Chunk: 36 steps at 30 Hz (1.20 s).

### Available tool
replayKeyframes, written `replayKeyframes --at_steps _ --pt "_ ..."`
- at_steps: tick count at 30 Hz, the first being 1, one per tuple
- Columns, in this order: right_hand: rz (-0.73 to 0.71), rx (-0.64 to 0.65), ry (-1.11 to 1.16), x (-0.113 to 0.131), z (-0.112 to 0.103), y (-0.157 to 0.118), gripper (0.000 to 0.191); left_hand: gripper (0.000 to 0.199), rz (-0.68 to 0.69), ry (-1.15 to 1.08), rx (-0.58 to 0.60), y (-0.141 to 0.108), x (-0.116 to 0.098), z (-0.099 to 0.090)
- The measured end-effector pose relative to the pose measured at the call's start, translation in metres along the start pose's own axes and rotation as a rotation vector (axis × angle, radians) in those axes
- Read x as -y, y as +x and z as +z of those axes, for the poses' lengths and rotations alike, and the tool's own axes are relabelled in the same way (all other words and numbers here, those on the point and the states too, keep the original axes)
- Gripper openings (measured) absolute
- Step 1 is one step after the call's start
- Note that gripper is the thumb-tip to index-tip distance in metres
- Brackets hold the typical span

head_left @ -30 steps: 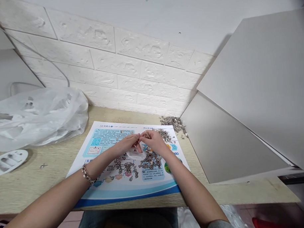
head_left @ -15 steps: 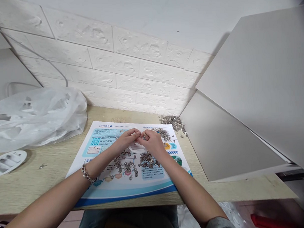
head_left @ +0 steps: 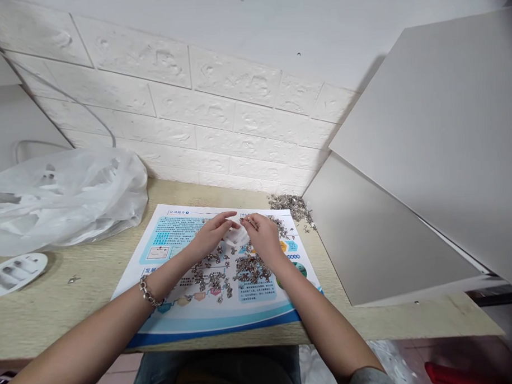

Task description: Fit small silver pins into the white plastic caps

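My left hand is over the printed sheet, thumb and forefinger stretched out and apart, with nothing seen between them. Facing it, the fingertips of my right hand pinch a small dark metal piece, partly covered by the fingers. A small translucent plastic piece shows between the two hands; I cannot tell which hand supports it. Just below them, many small metal charms lie in a pile on the sheet. Another loose group of charms is to its left.
A heap of metal pieces sits by the wall at the back right. Grey-white panels lean along the right side. A plastic bag and a white oval dish with metal pieces stand at the left.
My hands have moved apart, and the left thumb and forefinger have opened. The translucent plastic piece is a little higher and farther right.
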State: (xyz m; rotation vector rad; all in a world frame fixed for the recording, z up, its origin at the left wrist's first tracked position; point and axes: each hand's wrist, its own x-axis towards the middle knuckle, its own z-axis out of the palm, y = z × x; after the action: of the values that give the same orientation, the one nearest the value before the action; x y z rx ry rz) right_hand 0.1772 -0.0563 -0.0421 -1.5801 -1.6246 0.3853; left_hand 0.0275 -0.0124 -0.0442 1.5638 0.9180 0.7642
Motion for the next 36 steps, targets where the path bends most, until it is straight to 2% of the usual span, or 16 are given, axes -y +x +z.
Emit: replayKeyframes --at_steps 4,8,12,16,18,22,29,36 --pt "0.01 -0.004 -0.059 -0.006 -0.003 0.003 0.021 0.052 0.087 0.049 0.005 0.003 0.012 0.0" --pt "-0.006 -0.026 -0.101 -0.009 -0.004 0.004 0.018 0.073 0.193 -0.01 -0.045 0.003 0.018 0.002" --pt "0.018 -0.031 -0.093 -0.009 -0.004 0.005 0.021 0.088 0.126 -0.038 -0.031 0.0 0.013 0.003" --pt "0.03 -0.022 -0.085 -0.011 -0.004 0.006 0.023 0.082 -0.042 0.116 0.026 -0.001 0.006 0.002" --pt "0.016 -0.01 -0.085 -0.013 -0.003 0.007 0.025 0.077 -0.077 0.129 0.064 -0.001 0.004 0.002" --pt "0.014 0.017 -0.074 -0.017 -0.002 0.007 0.03 0.069 -0.056 0.011 0.118 -0.003 0.003 0.003" --pt "-0.061 0.047 -0.18 -0.013 -0.005 0.005 0.031 0.065 -0.1 -0.038 0.145 -0.006 -0.004 0.005" --pt "-0.05 0.158 -0.351 -0.009 -0.011 0.004 0.02 0.065 -0.086 0.063 0.164 -0.004 0.006 0.003"
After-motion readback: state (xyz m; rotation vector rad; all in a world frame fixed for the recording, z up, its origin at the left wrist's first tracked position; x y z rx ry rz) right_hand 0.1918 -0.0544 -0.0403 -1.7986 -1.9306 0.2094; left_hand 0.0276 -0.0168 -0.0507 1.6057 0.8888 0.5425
